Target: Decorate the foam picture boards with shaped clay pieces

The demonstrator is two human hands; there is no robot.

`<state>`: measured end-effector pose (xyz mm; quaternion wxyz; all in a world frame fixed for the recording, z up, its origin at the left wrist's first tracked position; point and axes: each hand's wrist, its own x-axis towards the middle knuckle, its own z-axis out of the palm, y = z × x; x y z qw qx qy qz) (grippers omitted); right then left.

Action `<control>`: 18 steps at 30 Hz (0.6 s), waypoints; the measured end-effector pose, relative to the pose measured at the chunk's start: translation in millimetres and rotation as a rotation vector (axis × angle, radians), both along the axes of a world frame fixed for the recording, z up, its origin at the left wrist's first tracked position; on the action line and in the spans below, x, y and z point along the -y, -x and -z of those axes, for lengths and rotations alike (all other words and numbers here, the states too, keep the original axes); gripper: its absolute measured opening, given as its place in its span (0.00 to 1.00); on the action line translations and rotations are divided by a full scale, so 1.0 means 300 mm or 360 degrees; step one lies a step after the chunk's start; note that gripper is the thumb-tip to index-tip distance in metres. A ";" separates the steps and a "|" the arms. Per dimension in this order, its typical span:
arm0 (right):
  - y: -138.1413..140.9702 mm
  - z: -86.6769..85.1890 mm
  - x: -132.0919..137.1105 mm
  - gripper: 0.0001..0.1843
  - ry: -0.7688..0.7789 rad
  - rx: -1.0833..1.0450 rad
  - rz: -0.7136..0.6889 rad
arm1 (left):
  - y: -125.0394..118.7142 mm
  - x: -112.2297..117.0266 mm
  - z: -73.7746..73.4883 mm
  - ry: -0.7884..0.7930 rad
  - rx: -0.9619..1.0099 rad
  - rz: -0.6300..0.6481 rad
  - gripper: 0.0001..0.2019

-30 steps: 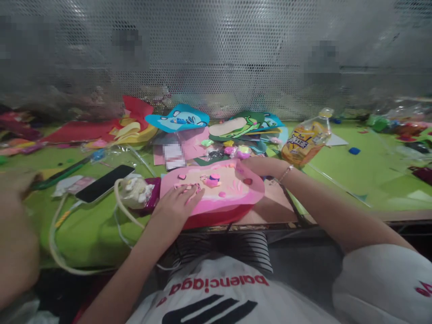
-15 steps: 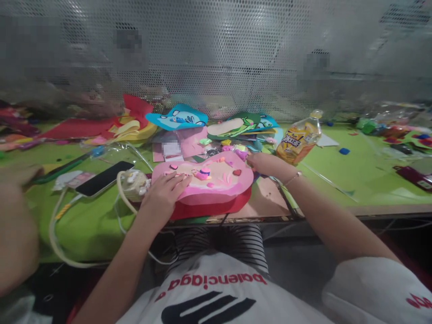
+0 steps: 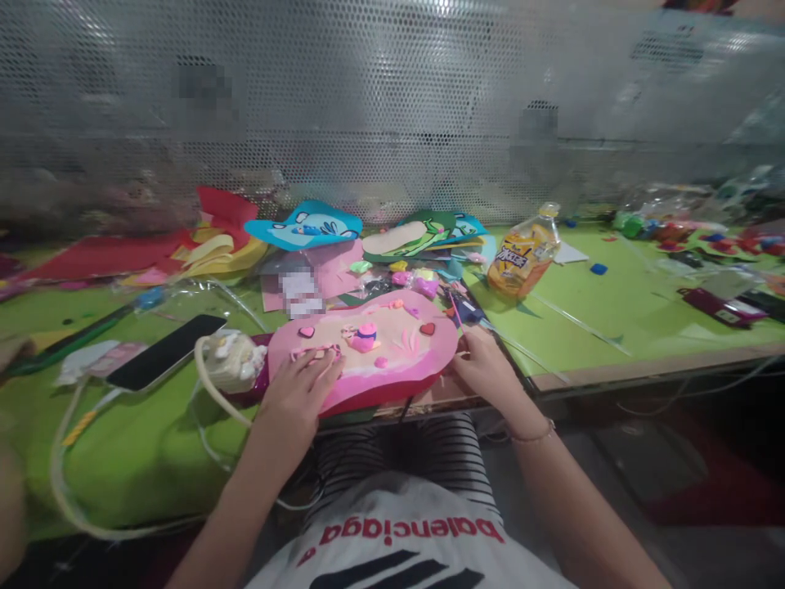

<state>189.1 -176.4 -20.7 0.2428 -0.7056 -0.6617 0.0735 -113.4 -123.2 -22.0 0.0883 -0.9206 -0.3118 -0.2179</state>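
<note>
A pink foam craft board (image 3: 392,360) with small stuck-on hearts and shapes lies at the table's near edge, on a red foam sheet (image 3: 368,398). My left hand (image 3: 298,391) rests flat on the board's left part, fingers stretched out. My right hand (image 3: 487,366) sits at the board's right edge, fingers curled in a pinch round a thin pink stick (image 3: 457,313) that points up and away.
A phone (image 3: 165,362) and a white cable (image 3: 74,458) lie left on the green table cover (image 3: 141,433). Foam cut-outs (image 3: 307,229) pile up behind the board. A yellow drink bottle (image 3: 521,258) lies at the right. A perforated metal screen (image 3: 392,106) closes the back.
My right hand drew back from the far right of the board to its near right edge and now pinches a thin stick. The left hand stayed on the board.
</note>
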 end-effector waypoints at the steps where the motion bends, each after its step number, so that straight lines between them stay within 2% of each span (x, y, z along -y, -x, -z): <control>1: 0.007 -0.010 -0.003 0.04 -0.0029 -0.0004 0.0031 | 0.002 0.003 0.009 -0.0005 -0.0019 0.0003 0.29; 5: 0.032 -0.059 -0.003 0.05 -0.0083 0.0007 0.0079 | -0.001 0.006 0.025 -0.0002 -0.0044 0.0014 0.29; 10: 0.084 -0.092 -0.004 0.05 -0.0065 0.0057 0.0170 | -0.016 -0.008 0.016 0.0004 0.0149 -0.0034 0.28; 13: 0.108 -0.088 -0.012 0.02 -0.0150 0.0076 0.0231 | -0.022 -0.011 0.013 -0.0013 0.0259 -0.0062 0.29; 15: 0.110 -0.077 -0.016 0.05 -0.0225 0.0089 0.0246 | -0.022 -0.008 0.015 -0.0016 0.0279 -0.0071 0.30; 18: 0.092 -0.053 -0.022 0.10 -0.0248 0.0060 0.0093 | -0.018 0.001 0.021 -0.0024 0.0290 -0.0068 0.32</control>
